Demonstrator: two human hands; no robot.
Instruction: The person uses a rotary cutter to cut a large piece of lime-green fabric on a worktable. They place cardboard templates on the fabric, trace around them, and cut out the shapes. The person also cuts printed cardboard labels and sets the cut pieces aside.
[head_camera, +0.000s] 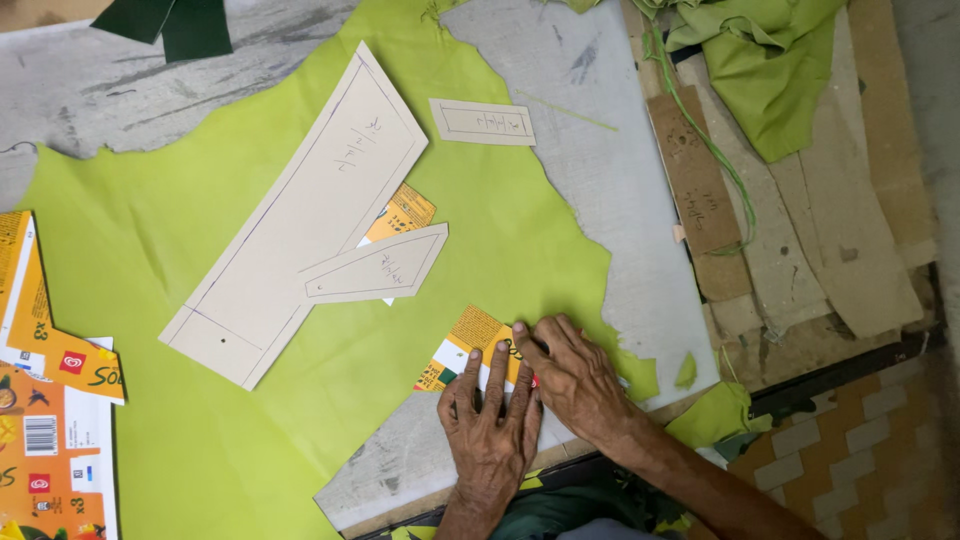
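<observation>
We see a small piece of printed card (468, 345), cut from packaging, mostly orange and yellow with patches of white, green and red. It lies flat, turned at an angle, near the table's front edge and somewhat right of the middle. Its upper left part rests on a sheet of lime-green material (250, 420), close to that sheet's ragged right border. Only this upper left portion shows; the rest is covered. The sheet itself lies spread flat over much of the table, smooth and unfolded, reaching the front left area.
</observation>
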